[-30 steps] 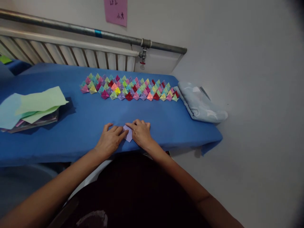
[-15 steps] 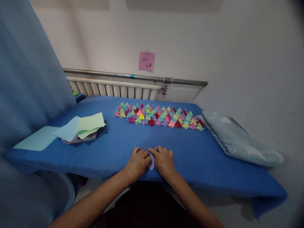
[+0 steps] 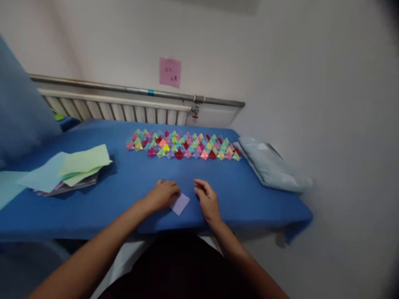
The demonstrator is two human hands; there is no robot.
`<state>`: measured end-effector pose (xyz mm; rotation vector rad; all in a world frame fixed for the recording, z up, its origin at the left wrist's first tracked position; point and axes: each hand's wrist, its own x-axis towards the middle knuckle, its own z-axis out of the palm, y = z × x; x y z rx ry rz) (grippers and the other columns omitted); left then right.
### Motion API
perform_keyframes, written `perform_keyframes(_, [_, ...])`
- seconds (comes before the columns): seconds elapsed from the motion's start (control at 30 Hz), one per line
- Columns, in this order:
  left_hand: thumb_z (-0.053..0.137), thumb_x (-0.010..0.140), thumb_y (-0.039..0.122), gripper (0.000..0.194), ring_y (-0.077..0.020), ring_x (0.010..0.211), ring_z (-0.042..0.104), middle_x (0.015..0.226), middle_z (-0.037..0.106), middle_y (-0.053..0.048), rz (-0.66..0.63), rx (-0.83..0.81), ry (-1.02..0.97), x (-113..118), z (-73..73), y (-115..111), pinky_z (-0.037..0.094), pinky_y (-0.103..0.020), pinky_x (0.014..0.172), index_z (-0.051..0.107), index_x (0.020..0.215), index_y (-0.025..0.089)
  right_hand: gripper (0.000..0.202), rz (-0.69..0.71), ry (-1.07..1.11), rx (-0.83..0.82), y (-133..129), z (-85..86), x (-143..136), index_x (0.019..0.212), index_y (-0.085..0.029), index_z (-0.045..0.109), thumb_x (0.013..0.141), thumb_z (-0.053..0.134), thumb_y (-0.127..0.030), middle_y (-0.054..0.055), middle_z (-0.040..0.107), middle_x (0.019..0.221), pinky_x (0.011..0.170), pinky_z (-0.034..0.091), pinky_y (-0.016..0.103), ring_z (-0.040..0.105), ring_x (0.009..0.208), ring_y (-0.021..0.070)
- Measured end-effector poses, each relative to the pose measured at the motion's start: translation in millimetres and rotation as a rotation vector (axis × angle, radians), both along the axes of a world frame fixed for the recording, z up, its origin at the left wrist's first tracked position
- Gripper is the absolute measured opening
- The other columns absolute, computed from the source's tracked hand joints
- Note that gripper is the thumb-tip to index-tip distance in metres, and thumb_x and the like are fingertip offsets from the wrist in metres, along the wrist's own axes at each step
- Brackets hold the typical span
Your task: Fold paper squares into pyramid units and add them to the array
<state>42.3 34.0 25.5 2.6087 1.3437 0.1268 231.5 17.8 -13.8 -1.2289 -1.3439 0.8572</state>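
The left forearm point(image 3: 102, 247) is slanting forward and inward; the left hand point(image 3: 163, 194) is facing palm down, its fingers bending under; the right forearm point(image 3: 238, 253) is angling in opposite; the right hand point(image 3: 207, 201) is hovering apart, its fingers curving loosely leftward.

That person over the bench point(image 3: 237, 203) has on a very dark top point(image 3: 181, 274), almost black in this dim light, its front a smooth rounded shape, the weave too shadowed for me to make out. The slender forearms point(image 3: 107, 245) are bare to the wrists, and so are both hands, left point(image 3: 163, 194) and right point(image 3: 208, 203), down to their slim fingers.
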Motion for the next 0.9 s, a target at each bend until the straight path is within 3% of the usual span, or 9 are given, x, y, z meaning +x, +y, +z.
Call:
perform_keyframes(0.17, [0.064, 0.075, 0.019, 0.040, -0.0272, 0.114, 0.058, 0.121, 0.064, -0.009, -0.047, -0.197, 0.064, 4.2, 16.7, 35.4, 0.042, -0.034, 0.086, 0.068, 0.115, 0.021, 0.027, -0.018, 0.201, -0.061, 1.4, -1.4, -0.1, 0.099, -0.022, 0.070, 0.076, 0.061, -0.030, 0.003, 0.070, 0.098, 0.087, 0.048, 0.032, 0.062, 0.092, 0.0173])
perform_keyframes(0.37, [0.068, 0.067, 0.027, 0.038, -0.0204, 0.080, 0.062, 0.090, 0.070, -0.003, 0.044, -0.369, 0.165, 10.3, 27.4, 48.4, 0.039, -0.027, 0.064, 0.069, 0.104, 0.021, 0.025, -0.009, 0.237, -0.043, 1.7, -1.9, -1.4, 0.097, -0.024, 0.070, 0.075, 0.061, -0.028, 0.001, 0.069, 0.097, 0.087, 0.047, 0.032, 0.062, 0.092, 0.0167])
perform_keyframes(0.5, [0.072, 0.062, 0.028, 0.025, -0.0185, 0.071, 0.058, 0.079, 0.067, -0.001, 0.114, -0.412, 0.149, 7.6, 28.9, 46.4, 0.035, -0.026, 0.058, 0.069, 0.085, 0.019, 0.024, -0.004, 0.252, -0.037, 2.2, -2.0, -1.9, 0.096, -0.024, 0.070, 0.074, 0.061, -0.028, 0.001, 0.068, 0.096, 0.087, 0.047, 0.032, 0.061, 0.091, 0.0165])
perform_keyframes(0.73, [0.072, 0.054, 0.018, 0.017, -0.0159, 0.063, 0.052, 0.060, 0.055, 0.003, 0.248, -0.450, -0.088, 0.2, 23.1, 36.0, 0.032, -0.027, 0.059, 0.059, 0.065, 0.020, 0.025, 0.005, 0.220, -0.045, 2.2, -1.6, -3.1, 0.096, -0.024, 0.070, 0.074, 0.060, -0.029, 0.001, 0.068, 0.097, 0.085, 0.047, 0.031, 0.060, 0.088, 0.0159])
perform_keyframes(0.9, [0.071, 0.057, 0.026, 0.028, -0.0149, 0.062, 0.057, 0.065, 0.062, 0.004, 0.370, -0.521, -0.404, -18.9, 13.7, 22.9, 0.041, -0.025, 0.058, 0.064, 0.083, 0.020, 0.026, -0.014, 0.269, -0.070, 0.2, 2.2, -1.6, 0.096, -0.023, 0.069, 0.073, 0.061, -0.032, 0.001, 0.069, 0.096, 0.084, 0.047, 0.030, 0.060, 0.089, 0.0159])
